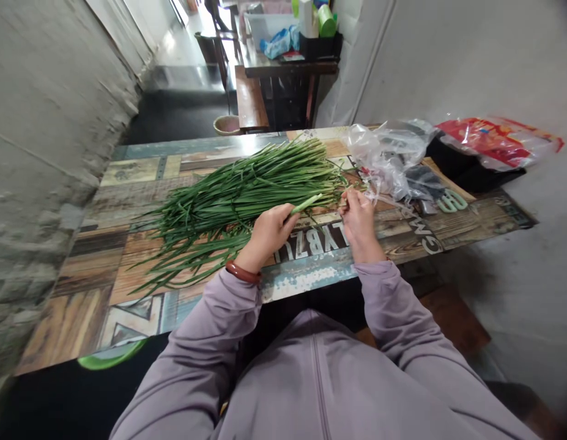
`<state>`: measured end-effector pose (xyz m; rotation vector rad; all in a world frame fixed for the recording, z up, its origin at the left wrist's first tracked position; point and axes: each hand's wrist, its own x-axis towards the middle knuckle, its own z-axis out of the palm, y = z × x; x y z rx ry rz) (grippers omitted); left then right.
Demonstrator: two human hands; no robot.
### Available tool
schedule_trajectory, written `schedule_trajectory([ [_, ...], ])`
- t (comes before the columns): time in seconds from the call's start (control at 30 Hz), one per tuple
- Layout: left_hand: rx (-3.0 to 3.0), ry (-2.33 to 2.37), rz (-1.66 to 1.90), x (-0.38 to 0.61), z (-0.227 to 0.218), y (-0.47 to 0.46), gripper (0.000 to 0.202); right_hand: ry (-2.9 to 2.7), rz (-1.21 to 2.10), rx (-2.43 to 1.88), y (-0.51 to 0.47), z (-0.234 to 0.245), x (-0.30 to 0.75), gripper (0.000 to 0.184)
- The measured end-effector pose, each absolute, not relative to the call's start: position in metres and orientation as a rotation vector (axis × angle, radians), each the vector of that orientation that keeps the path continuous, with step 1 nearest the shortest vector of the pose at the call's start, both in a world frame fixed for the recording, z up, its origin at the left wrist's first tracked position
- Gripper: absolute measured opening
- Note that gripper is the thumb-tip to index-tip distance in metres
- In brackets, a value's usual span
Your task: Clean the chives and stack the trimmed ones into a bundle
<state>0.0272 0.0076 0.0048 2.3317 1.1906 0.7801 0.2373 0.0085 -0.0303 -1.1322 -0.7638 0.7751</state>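
Note:
A big pile of garlic chives [246, 183] lies across the table, leaves to the left and pale stem ends to the right. My left hand [271, 232], with a brown bangle at the wrist, is closed on a chive stalk [307, 203]. The stalk's pale end points up and right, while long leaves trail left below the hand. Just right of the pile, my right hand [358, 221] is pinched near the stem ends. What its fingertips hold is too small to name. A gap separates the two hands.
Right of the pile lie clear plastic bags [388, 153], scissors with pale green handles [451, 200] and a red-printed bag [498, 143] on something black. Walls flank the patterned table [140, 201]. Farther back stand a bench [251, 101], a basket [227, 124] and a cluttered second table.

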Motion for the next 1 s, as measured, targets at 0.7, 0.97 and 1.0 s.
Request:
schedule_trajectory([
  [0.7,1.604,0.872,0.694,0.023,0.013,0.011,0.028,-1.669,0.6,-1.164,-0.013,-0.017,0.21,0.013],
  [0.97,1.692,0.902,0.582,0.022,0.018,0.009,0.028,-1.175,0.968,-1.18,-0.008,-0.022,0.218,0.026],
  [1.0,1.72,0.911,0.566,0.022,0.017,0.009,0.027,-1.104,1.03,-1.153,-0.007,-0.022,0.219,0.027],
])
